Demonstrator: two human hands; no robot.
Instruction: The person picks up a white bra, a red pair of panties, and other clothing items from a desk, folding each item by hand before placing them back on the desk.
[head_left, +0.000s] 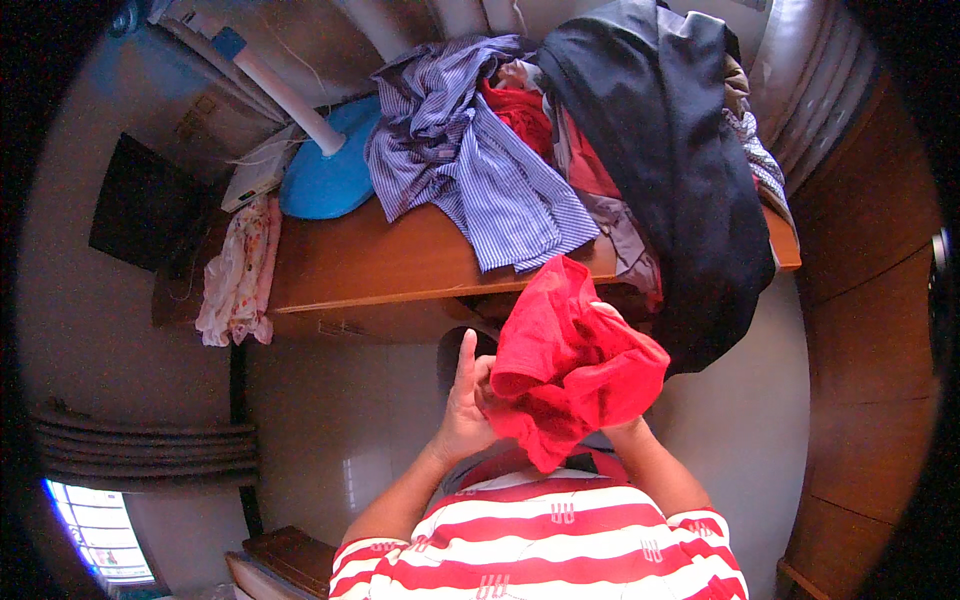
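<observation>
A crumpled red cloth garment (577, 367) is held up in front of my striped shirt, in the middle of the view. My left hand (466, 409) is at its left edge, thumb raised and the other fingers curled against the fabric. Most of my right hand (624, 429) is hidden behind the garment. Its wrist shows below, and what looks like a fingertip shows near the top of the cloth. Just beyond, a blue-and-white striped shirt (487, 172) lies over the edge of the wooden table (375, 251).
A large black garment (660, 150) hangs off the table's right side, over other heaped clothes. To the left are a blue round stand base (326, 176) with a white pole, a floral cloth (238, 277) and a dark screen (146, 202). Wooden cabinetry (870, 322) rises at right.
</observation>
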